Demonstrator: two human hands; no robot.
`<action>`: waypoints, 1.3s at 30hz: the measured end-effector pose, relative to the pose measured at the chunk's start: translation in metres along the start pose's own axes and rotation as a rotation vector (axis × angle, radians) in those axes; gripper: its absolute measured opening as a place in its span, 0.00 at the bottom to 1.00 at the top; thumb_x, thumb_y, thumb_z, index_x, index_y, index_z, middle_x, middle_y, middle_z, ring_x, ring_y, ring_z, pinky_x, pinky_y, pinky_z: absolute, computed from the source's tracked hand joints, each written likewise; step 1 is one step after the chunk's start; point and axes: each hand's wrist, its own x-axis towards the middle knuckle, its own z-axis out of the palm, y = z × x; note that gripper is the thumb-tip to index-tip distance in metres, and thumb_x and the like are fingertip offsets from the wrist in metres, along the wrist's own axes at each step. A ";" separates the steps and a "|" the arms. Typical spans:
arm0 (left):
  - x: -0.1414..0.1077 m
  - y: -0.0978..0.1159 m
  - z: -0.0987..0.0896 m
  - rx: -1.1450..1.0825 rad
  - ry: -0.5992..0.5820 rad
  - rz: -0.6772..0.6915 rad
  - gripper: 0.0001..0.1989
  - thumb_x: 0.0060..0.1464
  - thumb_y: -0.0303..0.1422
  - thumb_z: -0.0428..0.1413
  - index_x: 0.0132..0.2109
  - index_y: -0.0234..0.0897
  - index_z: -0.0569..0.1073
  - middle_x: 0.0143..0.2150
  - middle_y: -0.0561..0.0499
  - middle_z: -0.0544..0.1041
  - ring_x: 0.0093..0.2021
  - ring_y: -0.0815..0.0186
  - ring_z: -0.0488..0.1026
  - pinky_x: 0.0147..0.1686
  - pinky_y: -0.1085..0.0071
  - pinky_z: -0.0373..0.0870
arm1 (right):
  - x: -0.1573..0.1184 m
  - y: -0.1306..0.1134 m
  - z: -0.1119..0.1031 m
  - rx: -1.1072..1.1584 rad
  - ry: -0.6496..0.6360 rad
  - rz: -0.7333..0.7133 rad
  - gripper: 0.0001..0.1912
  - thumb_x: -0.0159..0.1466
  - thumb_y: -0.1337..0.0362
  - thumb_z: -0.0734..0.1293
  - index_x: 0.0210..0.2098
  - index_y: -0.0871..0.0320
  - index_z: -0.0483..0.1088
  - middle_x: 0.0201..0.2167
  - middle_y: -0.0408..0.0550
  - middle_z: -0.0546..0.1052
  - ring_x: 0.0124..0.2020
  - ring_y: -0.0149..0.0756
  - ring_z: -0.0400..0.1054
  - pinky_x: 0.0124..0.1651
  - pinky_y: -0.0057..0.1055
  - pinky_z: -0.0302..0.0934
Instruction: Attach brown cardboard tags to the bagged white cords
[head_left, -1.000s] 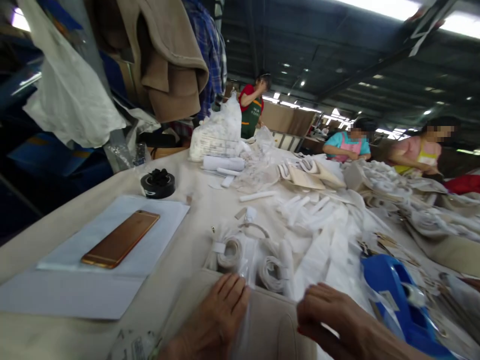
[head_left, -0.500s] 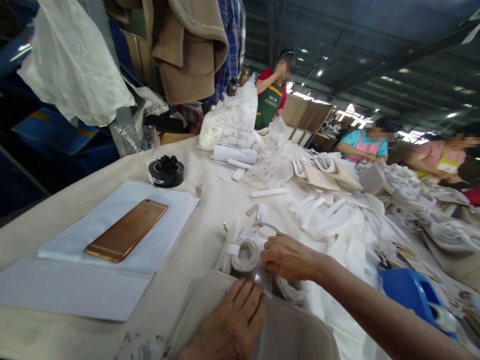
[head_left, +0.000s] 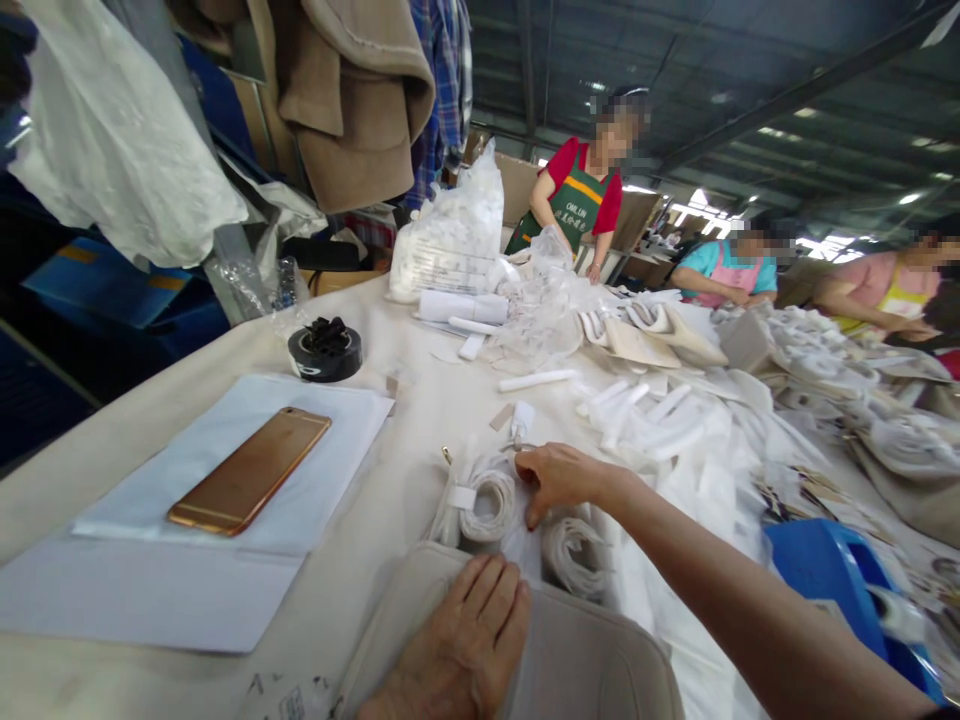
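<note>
My left hand (head_left: 472,630) lies flat, fingers stretched out, on a beige bag (head_left: 592,650) at the front of the table. Just beyond the bag's far edge, my right hand (head_left: 559,480) reaches in from the right, thumb and index finger apart. Its index fingertip is at the end of a thin strap with a small metal part; whether it touches is unclear. Left of that hand sits a coiled pale strap (head_left: 491,510) bound with a white band. A second coil (head_left: 574,550) lies below the right hand, with clear plastic between the coils.
A gold phone (head_left: 251,470) rests on white sheets (head_left: 330,490) at left, near a black tape roll (head_left: 325,358). White wrapping pieces (head_left: 675,430) pile up at right, beside a blue container (head_left: 825,580). Several co-workers stand beyond, one in a green apron (head_left: 577,205).
My right hand has moved slightly up and left, and its fingers have spread from a closed grip at the clear plastic. My left hand stays put. The co-worker in green has leaned toward the table.
</note>
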 end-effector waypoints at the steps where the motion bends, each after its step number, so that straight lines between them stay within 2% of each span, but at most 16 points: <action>1: 0.000 0.000 -0.001 -0.004 -0.021 0.004 0.19 0.63 0.31 0.39 0.50 0.30 0.71 0.49 0.43 0.74 0.53 0.59 0.66 0.58 0.63 0.55 | -0.001 0.003 -0.002 0.011 0.015 0.007 0.20 0.43 0.56 0.78 0.32 0.57 0.72 0.27 0.40 0.76 0.28 0.32 0.68 0.28 0.24 0.54; 3: -0.002 0.000 -0.003 -0.015 -0.059 0.020 0.19 0.62 0.32 0.40 0.52 0.28 0.70 0.50 0.42 0.73 0.53 0.58 0.65 0.57 0.62 0.57 | -0.009 0.003 -0.005 0.010 0.097 0.045 0.12 0.52 0.63 0.75 0.33 0.58 0.73 0.30 0.42 0.77 0.31 0.31 0.69 0.31 0.24 0.57; 5: -0.002 0.000 -0.005 -0.026 -0.084 0.038 0.20 0.60 0.31 0.42 0.53 0.27 0.69 0.51 0.40 0.72 0.54 0.56 0.65 0.56 0.60 0.60 | -0.026 -0.005 0.000 -0.019 0.221 0.104 0.05 0.60 0.69 0.67 0.37 0.60 0.72 0.36 0.49 0.77 0.38 0.35 0.69 0.39 0.28 0.58; 7: -0.002 0.000 -0.006 -0.033 -0.072 0.032 0.19 0.57 0.28 0.43 0.53 0.27 0.69 0.51 0.39 0.72 0.53 0.56 0.66 0.54 0.59 0.64 | -0.049 -0.023 0.018 -0.048 0.343 0.118 0.09 0.65 0.71 0.59 0.38 0.61 0.71 0.39 0.54 0.76 0.43 0.40 0.67 0.45 0.35 0.58; 10: -0.001 0.001 -0.007 -0.066 -0.027 0.000 0.19 0.53 0.23 0.44 0.51 0.27 0.69 0.50 0.39 0.72 0.53 0.56 0.67 0.53 0.59 0.68 | -0.083 -0.057 0.065 -0.080 0.541 -0.059 0.11 0.63 0.74 0.58 0.36 0.58 0.71 0.38 0.50 0.77 0.43 0.41 0.67 0.50 0.42 0.58; 13: -0.001 0.001 -0.009 -0.139 -0.013 -0.009 0.20 0.51 0.20 0.42 0.51 0.26 0.67 0.50 0.38 0.72 0.54 0.57 0.66 0.53 0.59 0.69 | -0.103 -0.083 0.107 -0.223 0.769 -0.205 0.22 0.59 0.76 0.56 0.51 0.63 0.66 0.52 0.55 0.73 0.55 0.47 0.63 0.58 0.51 0.53; 15: -0.001 0.001 -0.013 -0.196 -0.004 -0.028 0.19 0.52 0.19 0.42 0.50 0.28 0.67 0.49 0.39 0.72 0.54 0.59 0.67 0.53 0.61 0.70 | -0.111 -0.092 0.120 -0.250 0.841 -0.197 0.25 0.58 0.75 0.55 0.55 0.65 0.62 0.54 0.56 0.72 0.58 0.47 0.62 0.60 0.53 0.52; 18: 0.000 -0.005 -0.021 -0.302 0.047 -0.085 0.14 0.55 0.20 0.43 0.46 0.34 0.67 0.45 0.45 0.73 0.50 0.65 0.70 0.51 0.70 0.71 | -0.123 -0.090 0.126 -0.155 0.848 -0.209 0.19 0.60 0.71 0.57 0.49 0.56 0.68 0.49 0.46 0.76 0.54 0.44 0.66 0.61 0.53 0.54; 20: 0.004 -0.013 -0.026 -0.278 0.129 -0.173 0.11 0.57 0.23 0.45 0.45 0.36 0.67 0.45 0.46 0.73 0.50 0.65 0.70 0.50 0.69 0.71 | -0.133 -0.083 0.132 -0.127 0.899 -0.140 0.15 0.61 0.69 0.59 0.47 0.53 0.68 0.49 0.45 0.76 0.54 0.45 0.66 0.59 0.54 0.57; 22: 0.014 -0.024 -0.027 -0.176 0.151 -0.411 0.12 0.57 0.29 0.48 0.48 0.34 0.66 0.49 0.42 0.71 0.53 0.59 0.68 0.53 0.59 0.68 | -0.141 -0.075 0.144 -0.115 1.005 0.072 0.17 0.62 0.67 0.60 0.51 0.53 0.66 0.54 0.51 0.72 0.58 0.50 0.63 0.57 0.56 0.60; 24: 0.029 -0.036 -0.026 -0.115 0.003 -0.740 0.21 0.56 0.35 0.50 0.54 0.29 0.62 0.55 0.36 0.67 0.58 0.52 0.64 0.57 0.53 0.62 | -0.144 -0.067 0.161 -0.066 1.084 0.304 0.20 0.64 0.65 0.60 0.56 0.55 0.62 0.58 0.57 0.67 0.59 0.53 0.61 0.54 0.55 0.63; 25: 0.037 -0.042 -0.025 -0.119 -0.105 -0.877 0.26 0.56 0.37 0.51 0.57 0.26 0.59 0.57 0.33 0.66 0.59 0.51 0.62 0.57 0.54 0.62 | -0.143 -0.064 0.168 -0.024 1.100 0.383 0.21 0.64 0.63 0.60 0.57 0.56 0.61 0.58 0.59 0.66 0.59 0.52 0.62 0.53 0.53 0.66; 27: 0.053 -0.051 -0.020 -0.151 -0.289 -1.014 0.30 0.56 0.38 0.51 0.59 0.23 0.55 0.57 0.32 0.66 0.58 0.52 0.65 0.54 0.59 0.64 | -0.138 -0.062 0.179 0.060 1.095 0.453 0.21 0.66 0.60 0.59 0.58 0.57 0.60 0.57 0.60 0.67 0.56 0.49 0.65 0.50 0.46 0.70; 29: 0.063 -0.058 -0.016 -0.158 -0.365 -1.021 0.26 0.56 0.36 0.50 0.57 0.24 0.58 0.52 0.34 0.71 0.52 0.53 0.71 0.48 0.63 0.68 | -0.133 -0.064 0.182 0.133 1.080 0.459 0.20 0.66 0.60 0.58 0.57 0.57 0.61 0.55 0.59 0.70 0.53 0.45 0.68 0.49 0.41 0.71; 32: 0.065 -0.062 -0.012 -0.138 -0.443 -1.012 0.16 0.55 0.31 0.48 0.50 0.28 0.64 0.42 0.40 0.76 0.43 0.56 0.75 0.42 0.68 0.68 | -0.132 -0.071 0.177 0.206 1.100 0.461 0.18 0.66 0.61 0.58 0.54 0.59 0.65 0.51 0.57 0.73 0.51 0.44 0.70 0.51 0.40 0.70; 39: 0.058 -0.070 -0.006 -0.040 -0.439 -0.951 0.08 0.54 0.30 0.42 0.37 0.35 0.64 0.25 0.47 0.71 0.30 0.55 0.75 0.29 0.68 0.65 | -0.129 -0.081 0.166 0.268 1.124 0.453 0.18 0.63 0.65 0.60 0.51 0.61 0.68 0.49 0.60 0.74 0.49 0.47 0.70 0.51 0.45 0.69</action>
